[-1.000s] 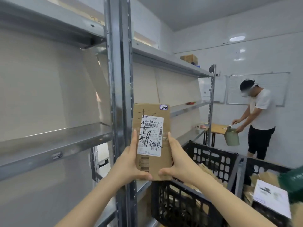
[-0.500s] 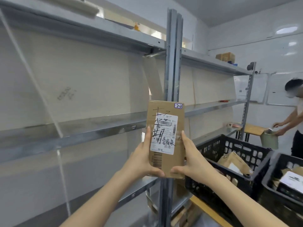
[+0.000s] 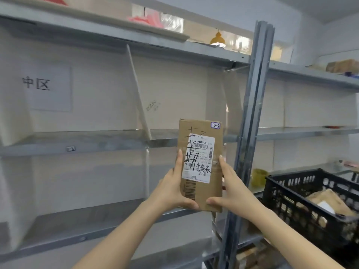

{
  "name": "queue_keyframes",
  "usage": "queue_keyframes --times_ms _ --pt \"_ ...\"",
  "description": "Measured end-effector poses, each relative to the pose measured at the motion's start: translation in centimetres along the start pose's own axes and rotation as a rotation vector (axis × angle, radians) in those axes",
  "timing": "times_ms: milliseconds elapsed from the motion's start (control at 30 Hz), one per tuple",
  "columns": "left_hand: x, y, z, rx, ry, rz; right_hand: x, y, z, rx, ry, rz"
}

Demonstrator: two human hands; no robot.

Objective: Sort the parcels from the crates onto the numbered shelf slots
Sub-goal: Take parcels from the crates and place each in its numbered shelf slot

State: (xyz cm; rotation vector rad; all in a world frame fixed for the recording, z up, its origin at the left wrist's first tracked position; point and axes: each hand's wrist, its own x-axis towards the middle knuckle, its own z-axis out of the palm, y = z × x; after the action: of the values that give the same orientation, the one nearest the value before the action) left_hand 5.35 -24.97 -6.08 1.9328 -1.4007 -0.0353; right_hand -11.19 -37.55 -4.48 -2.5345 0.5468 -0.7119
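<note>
I hold a flat brown cardboard parcel (image 3: 202, 193) upright in front of the metal shelving. It carries a white shipping label with handwriting and a small sticker reading 2-2 at its top right corner. My left hand (image 3: 172, 188) grips its left edge, thumb under the bottom. My right hand (image 3: 229, 188) grips the right edge the same way. Behind the parcel runs the middle shelf (image 3: 97, 143), whose front lip bears a small slot tag (image 3: 70, 148). A black crate (image 3: 303, 208) with more parcels stands at the right.
A grey steel upright (image 3: 250, 117) rises just right of the parcel. Slanted white dividers (image 3: 138, 94) split the shelf bays. A paper sign (image 3: 49, 88) with two characters hangs on the back panel at left. Boxes sit on the top shelf at far right (image 3: 342, 66).
The view has swung left along the shelving; the upright now stands right of the parcel and the person at the far right is out of sight. Both hands keep the same hold.
</note>
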Motion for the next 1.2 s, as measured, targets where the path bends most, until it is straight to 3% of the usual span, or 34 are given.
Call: queue_keyframes --times_ms 367,833,1200 --pt "-12.4 -2.4 -8.0 0.08 0.099 -0.199 -2.6 -9.5 6.4 0.107 -0.109 -0.155" --pt "-28.2 -10.2 -22.4 0.174 0.216 -0.299 -4.6 -27.8 18.1 0.184 -0.169 -0.293" --pt "-39.4 -16.0 -29.4 0.217 0.26 -0.409 -7.0 -38.6 27.4 0.222 -0.268 -0.36"
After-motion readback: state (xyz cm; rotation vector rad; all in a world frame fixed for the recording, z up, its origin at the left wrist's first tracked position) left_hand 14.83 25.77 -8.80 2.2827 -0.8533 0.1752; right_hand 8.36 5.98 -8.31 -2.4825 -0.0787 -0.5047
